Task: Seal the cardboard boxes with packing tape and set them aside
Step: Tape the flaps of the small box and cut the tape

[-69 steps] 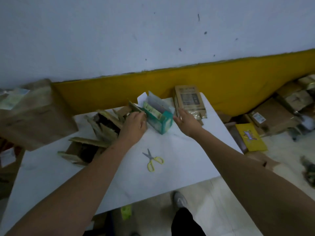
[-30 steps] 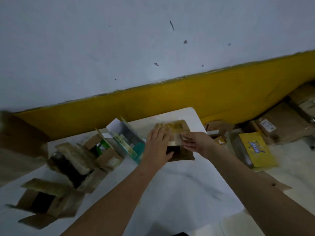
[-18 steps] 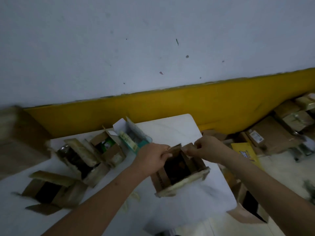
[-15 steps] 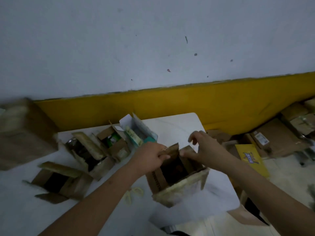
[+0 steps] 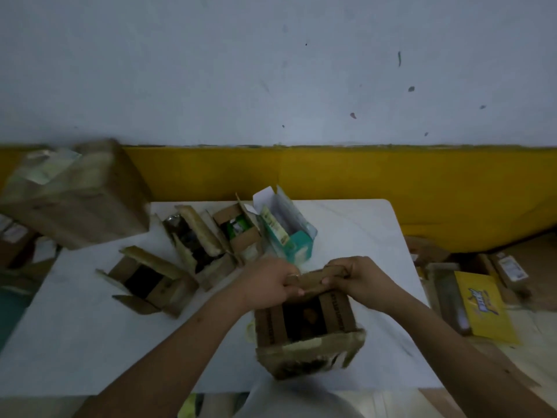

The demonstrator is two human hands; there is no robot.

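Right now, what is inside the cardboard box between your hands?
The cardboard box is open; inside is dark, with a dim brownish shape I cannot identify. Left hand and right hand grip its far flap.

A white table (image 5: 361, 230) carries a cardboard box (image 5: 304, 330) with open flaps at its near edge. Toward the far left stand a low open box (image 5: 147, 282), a tall open box (image 5: 196, 239) and a small open box (image 5: 238, 233). A teal carton (image 5: 289, 236) stands just right of them.

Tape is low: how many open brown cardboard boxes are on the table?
4: the held box, gripped by left hand and right hand at the near edge; the left box; the dark-filled box behind it; the small box beside the teal carton. None seems hidden.
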